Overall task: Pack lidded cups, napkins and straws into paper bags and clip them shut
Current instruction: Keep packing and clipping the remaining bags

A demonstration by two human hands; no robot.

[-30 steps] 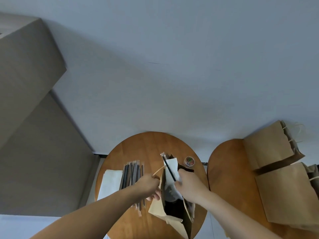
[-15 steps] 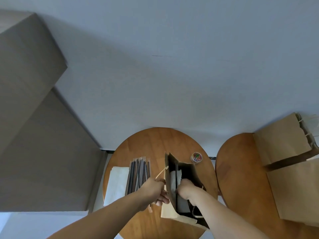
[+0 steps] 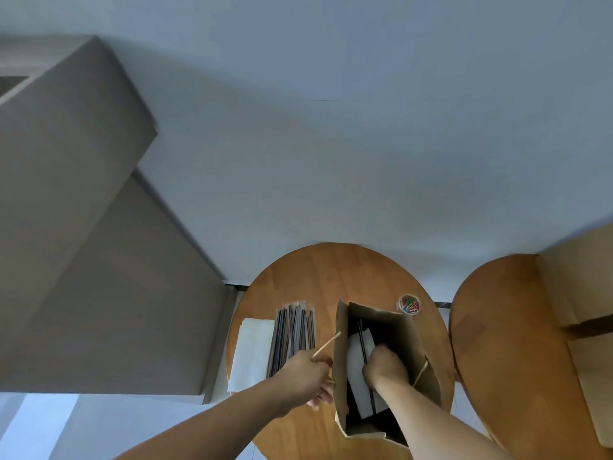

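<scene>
An open brown paper bag (image 3: 341, 376) stands on the round wooden table (image 3: 331, 270). My left hand (image 3: 306, 371) grips the bag's left edge and its paper handle. My right hand (image 3: 384, 365) is down inside the bag, closed on a white napkin (image 3: 356, 366) and a black wrapped straw (image 3: 362, 336) that lie against the bag's left wall. Left of the bag a row of wrapped straws (image 3: 293, 330) lies beside a stack of white napkins (image 3: 253, 350). No cup shows inside the dark bag.
A small clear tub of coloured paper clips (image 3: 409, 304) sits behind the bag. A second wooden table (image 3: 497, 327) at right carries brown paper bags (image 3: 577, 287) lying flat. A grey cabinet (image 3: 83, 244) stands at left against the white wall.
My right hand has pushed the napkin and straw from above the bag's mouth down into the bag. My left hand keeps its hold on the bag. The view has shifted closer.
</scene>
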